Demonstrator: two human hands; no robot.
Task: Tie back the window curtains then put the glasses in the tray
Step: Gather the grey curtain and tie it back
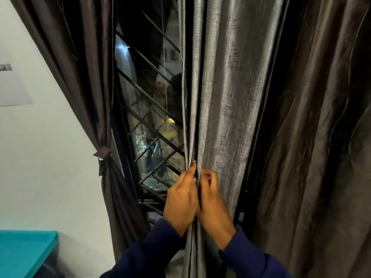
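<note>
Hands working side by side at window centre: left hand [181, 199] and right hand [212, 205] are each pinching the gathered leading folds of the grey curtain [226, 97], while the left curtain [96, 109] is hanging tied by its tieback [102, 153].

both hands are bunched together on the inner edge of the grey curtain [224, 97], left hand [181, 199] and right hand [212, 203] side by side with fingers curled into the folds, navy sleeves [251, 261] coming up from the bottom edge. on the left, the darker curtain [88, 77] is already cinched by a tieback [102, 153] against the white wall [40, 157]. between them is the dark window with a diagonal metal grille [148, 109], and a teal surface [22, 255] sits in the bottom left corner.
</note>
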